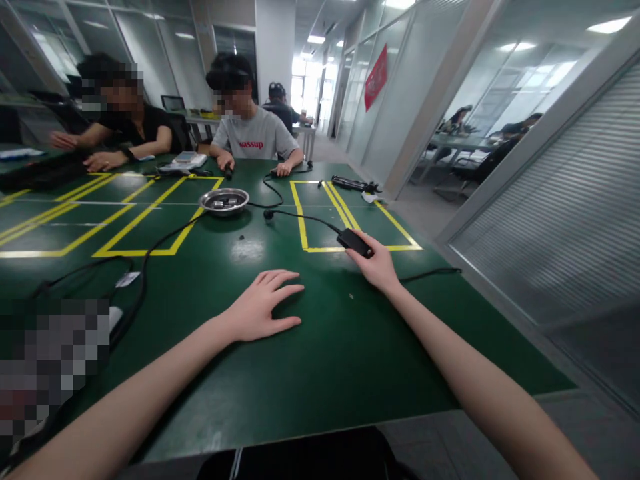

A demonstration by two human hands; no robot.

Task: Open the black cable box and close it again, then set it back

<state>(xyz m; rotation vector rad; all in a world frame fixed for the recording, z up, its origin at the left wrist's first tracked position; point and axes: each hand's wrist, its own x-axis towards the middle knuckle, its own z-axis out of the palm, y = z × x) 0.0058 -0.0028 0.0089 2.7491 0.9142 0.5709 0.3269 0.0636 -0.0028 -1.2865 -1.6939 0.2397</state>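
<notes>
My right hand (pixel 376 261) grips a black power adapter (pixel 354 243) near the yellow tape, thumb on one side and fingers on the other. From its far end a thin black cable runs left to a plug (pixel 269 215) lying on the green table (pixel 320 373). A second black cord (pixel 430 273) stretches rightward from behind my right wrist to a small tip. My left hand (pixel 263 305) is at the middle of the table, fingers spread, holding nothing. Whether its palm touches the tabletop I cannot tell.
A metal bowl (pixel 224 202) with small metal pieces stands ahead. Yellow tape (pixel 303 227) marks rectangles. A folded black tripod-like item (pixel 355 184) lies at the far right. Two people sit opposite; one person's hand (pixel 285 168) rests by another cable. A black cable (pixel 145 267) crosses the left side.
</notes>
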